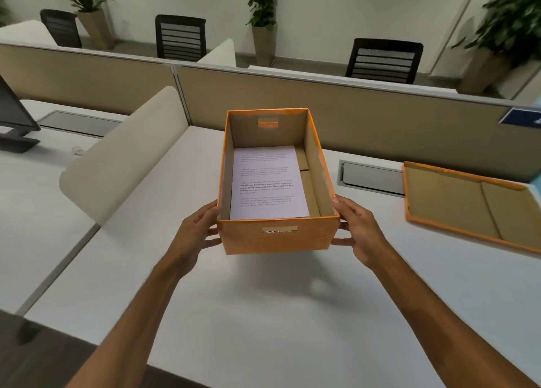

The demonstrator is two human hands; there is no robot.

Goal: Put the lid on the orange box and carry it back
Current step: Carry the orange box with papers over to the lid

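The orange box (278, 238) is open-topped, brown inside, with a printed sheet of paper (268, 183) lying flat in it. It hangs a little above the white desk (263, 314), throwing a shadow below. My left hand (196, 235) presses its near left corner and my right hand (358, 229) its near right corner, so both hands hold it up. The orange lid (468, 209) lies upside down on the desk at the far right, apart from the box, partly cut off by the frame edge.
A cream curved divider (126, 159) stands left of the box. A beige partition (351, 115) runs along the desk's back, with a grey cable hatch (371, 177) below it. A monitor (14, 115) sits far left. Black chairs and potted plants stand beyond.
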